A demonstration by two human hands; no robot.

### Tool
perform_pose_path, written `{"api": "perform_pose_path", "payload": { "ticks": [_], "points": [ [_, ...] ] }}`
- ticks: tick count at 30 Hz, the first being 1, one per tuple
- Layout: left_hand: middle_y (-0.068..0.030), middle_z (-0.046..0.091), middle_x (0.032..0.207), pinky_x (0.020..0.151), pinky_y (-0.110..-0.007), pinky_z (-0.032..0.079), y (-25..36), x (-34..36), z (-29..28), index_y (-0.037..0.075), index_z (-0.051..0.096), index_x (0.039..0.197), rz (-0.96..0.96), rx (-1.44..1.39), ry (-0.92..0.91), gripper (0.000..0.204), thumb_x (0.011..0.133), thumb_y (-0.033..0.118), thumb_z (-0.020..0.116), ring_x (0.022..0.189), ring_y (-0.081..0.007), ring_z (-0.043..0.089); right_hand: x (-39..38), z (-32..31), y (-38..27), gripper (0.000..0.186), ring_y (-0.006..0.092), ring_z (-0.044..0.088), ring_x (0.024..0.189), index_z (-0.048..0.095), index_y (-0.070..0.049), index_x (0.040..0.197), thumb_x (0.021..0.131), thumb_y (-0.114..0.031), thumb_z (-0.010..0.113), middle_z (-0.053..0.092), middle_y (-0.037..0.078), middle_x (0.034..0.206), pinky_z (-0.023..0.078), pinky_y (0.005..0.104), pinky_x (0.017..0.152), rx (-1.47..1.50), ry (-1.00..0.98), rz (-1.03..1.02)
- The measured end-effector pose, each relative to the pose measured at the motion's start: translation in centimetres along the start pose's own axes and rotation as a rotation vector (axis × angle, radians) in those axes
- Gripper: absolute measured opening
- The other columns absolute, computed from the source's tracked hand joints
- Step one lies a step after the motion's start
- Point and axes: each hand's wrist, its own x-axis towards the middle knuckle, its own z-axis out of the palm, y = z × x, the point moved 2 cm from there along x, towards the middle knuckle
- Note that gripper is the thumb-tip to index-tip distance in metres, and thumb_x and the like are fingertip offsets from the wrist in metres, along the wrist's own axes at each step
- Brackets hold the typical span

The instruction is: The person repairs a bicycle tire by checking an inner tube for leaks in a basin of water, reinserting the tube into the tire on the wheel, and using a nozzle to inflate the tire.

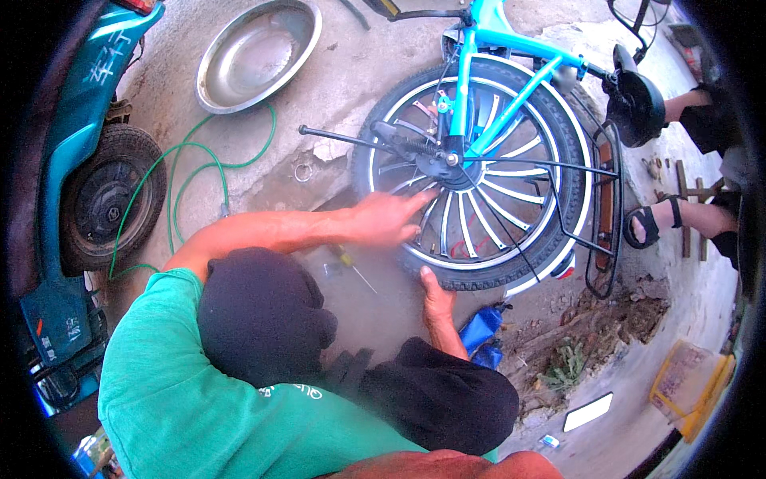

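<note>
A light-blue bicycle (503,128) lies or leans with its spoked wheel (488,254) facing me. My left hand (387,219) reaches across from the left, index finger stretched out at the spokes just below the hub (453,160); it seems to hold nothing. At the wheel's lower edge, my right hand (438,300) has its thumb up against the black tyre (471,281), while its fingers are hidden. A crank arm (339,136) sticks out left of the hub. Below my left forearm lies a thin tool with a yellowish handle (343,255), probably a screwdriver.
A metal basin (299,68) and a green hose (209,162) lie at upper left. At far left stands a teal vehicle with a black wheel (112,199). Another person's sandalled foot (641,227) is beyond the black rack (604,239). Blue bundle (481,329) lies near my right wrist.
</note>
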Motion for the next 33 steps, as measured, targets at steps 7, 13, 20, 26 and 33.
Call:
{"api": "perform_pose_path", "payload": {
  "ticks": [7,13,20,26,33],
  "points": [
    [-0.0268,0.068,0.113,0.077,-0.055,0.056,2.5,-0.4,-1.1,0.017,0.030,0.155,0.142,-0.064,-0.016,0.079,0.087,0.022,0.070,0.092,-0.0475,0.068,0.1,-0.1,-0.3,0.082,0.0274,0.048,0.132,0.035,0.003,0.152,0.084,-0.018,0.076,0.048,0.017,0.145,0.037,0.0416,0.114,-0.038,-0.060,-0.029],
    [-0.0253,0.068,0.115,0.078,-0.054,0.056,2.4,-0.4,-0.7,0.018,0.032,0.156,0.111,-0.094,0.007,0.078,0.087,0.020,0.070,0.096,-0.0456,0.068,0.2,-0.5,0.0,0.086,0.0280,0.046,0.135,0.032,0.003,0.154,0.083,-0.018,0.077,0.047,0.017,0.146,0.035,0.0420,0.115,-0.078,-0.054,0.050],
    [-0.0197,0.070,0.104,0.074,-0.050,0.056,0.5,-1.4,1.5,0.012,0.060,0.128,0.238,-0.053,-0.029,0.042,0.089,0.025,0.068,0.088,-0.0399,0.069,0.2,-0.4,0.9,0.086,0.0282,0.050,0.127,0.034,0.002,0.153,0.083,-0.020,0.079,0.050,0.015,0.142,0.039,0.0414,0.111,-0.039,-0.039,0.019],
    [-0.0203,0.071,0.093,0.076,-0.051,0.055,-0.3,-1.4,2.5,0.009,0.067,0.111,0.065,-0.150,-0.061,0.028,0.090,0.028,0.064,0.086,-0.0408,0.069,0.0,-0.2,1.2,0.064,0.0242,0.053,0.125,0.050,0.001,0.141,0.086,-0.017,0.077,0.055,0.013,0.138,0.040,0.0391,0.110,0.162,0.022,0.112],
    [-0.0224,0.071,0.098,0.083,-0.053,0.055,0.8,1.1,3.4,0.004,0.068,0.113,0.053,-0.196,-0.155,0.035,0.090,0.029,0.059,0.089,-0.0418,0.070,-0.4,0.8,-0.4,0.053,0.0221,0.057,0.122,0.051,0.001,0.140,0.092,-0.011,0.070,0.057,0.010,0.137,0.043,0.0390,0.109,0.101,0.029,0.210]
  ]
}}
